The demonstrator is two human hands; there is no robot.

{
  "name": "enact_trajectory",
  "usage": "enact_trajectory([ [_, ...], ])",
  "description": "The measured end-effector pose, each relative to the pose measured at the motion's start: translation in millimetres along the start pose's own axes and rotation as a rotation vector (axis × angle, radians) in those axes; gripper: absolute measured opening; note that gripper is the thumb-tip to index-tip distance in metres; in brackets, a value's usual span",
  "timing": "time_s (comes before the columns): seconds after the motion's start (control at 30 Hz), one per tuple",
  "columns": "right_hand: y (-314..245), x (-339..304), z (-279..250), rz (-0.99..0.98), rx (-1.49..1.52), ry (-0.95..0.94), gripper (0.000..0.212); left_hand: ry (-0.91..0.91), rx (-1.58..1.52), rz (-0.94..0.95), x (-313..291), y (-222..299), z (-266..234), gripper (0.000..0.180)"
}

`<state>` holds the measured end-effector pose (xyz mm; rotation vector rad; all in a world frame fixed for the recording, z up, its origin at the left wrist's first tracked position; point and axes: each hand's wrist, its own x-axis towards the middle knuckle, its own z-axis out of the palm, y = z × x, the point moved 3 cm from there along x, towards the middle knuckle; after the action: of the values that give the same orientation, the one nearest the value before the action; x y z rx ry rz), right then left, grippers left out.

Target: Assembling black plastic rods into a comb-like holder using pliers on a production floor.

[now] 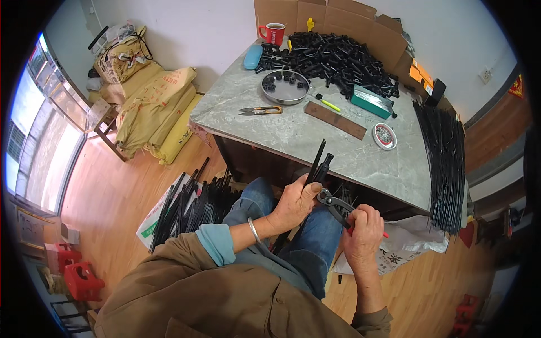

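My left hand [294, 204] is closed round thin black rods [316, 159] and a thicker black tubular piece [325, 164] with a narrow end, all pointing up and away over my lap. In my right hand [366, 232] is a pair of pliers [333, 201] with red grips. The jaws of the pliers are close beside my left thumb, at the lower part of the black piece. I cannot tell whether they grip it. Both hands are just in front of the near edge of the grey table [270, 132].
On the table are a heap of black tubular parts [332, 59], a round metal tray [286, 97], thread snips [261, 111], a brown bar [335, 120], a small dish [384, 136] and a red mug [273, 35]. Long black rods [445, 158] hang over the right side; more [205, 205] lie by my left leg.
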<state>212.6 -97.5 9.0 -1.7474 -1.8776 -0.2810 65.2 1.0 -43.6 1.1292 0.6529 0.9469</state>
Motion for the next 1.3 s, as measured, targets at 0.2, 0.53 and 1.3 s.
enact_trajectory([
  [0.2, 0, 1, -2, -0.089, 0.002, -0.089, 0.037, -0.009, 0.017, 0.022, 0, -2, -4, 0.046],
  [0.53, 3, -21, 6, 0.654, 1.279, -1.153, 0.032, -0.135, -0.031, -0.035, -5, -3, 0, 0.048],
  [1.3, -4, -76, 23, 0.938, 2.081, -0.867, 0.034, -0.159, -0.004, -0.037, -9, 6, 2, 0.056],
])
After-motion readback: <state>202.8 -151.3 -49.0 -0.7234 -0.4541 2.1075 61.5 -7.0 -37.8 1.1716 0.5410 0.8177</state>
